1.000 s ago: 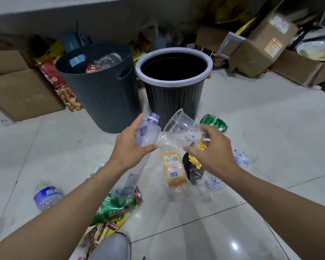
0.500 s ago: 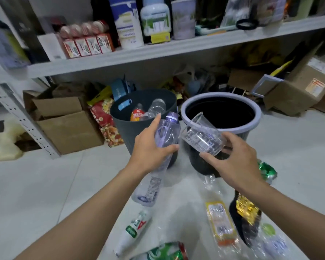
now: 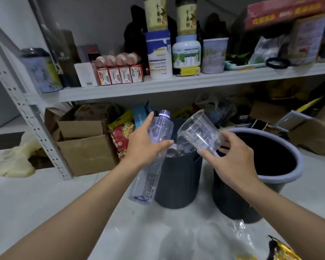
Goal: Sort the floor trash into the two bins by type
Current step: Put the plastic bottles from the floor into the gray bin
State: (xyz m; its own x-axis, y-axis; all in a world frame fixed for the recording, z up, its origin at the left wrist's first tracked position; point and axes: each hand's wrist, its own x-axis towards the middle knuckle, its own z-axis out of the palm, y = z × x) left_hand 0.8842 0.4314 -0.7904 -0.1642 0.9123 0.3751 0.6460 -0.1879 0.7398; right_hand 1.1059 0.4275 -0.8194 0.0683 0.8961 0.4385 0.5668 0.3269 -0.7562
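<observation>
Cluttered shelving ahead, white floor below, both bins right under my hands. Left hand (image 3: 144,147) grips the clear bottle (image 3: 148,182) mid-body, cap up, long axis near upright, base hanging in front of the dark bin (image 3: 178,182). Right hand (image 3: 233,160) pinches the plastic cup (image 3: 197,134) by its base, mouth tipped up-left, over that bin's opening. Both look bound for it, I reckon; the grey-rimmed bin (image 3: 298,162) sits to my right.
</observation>
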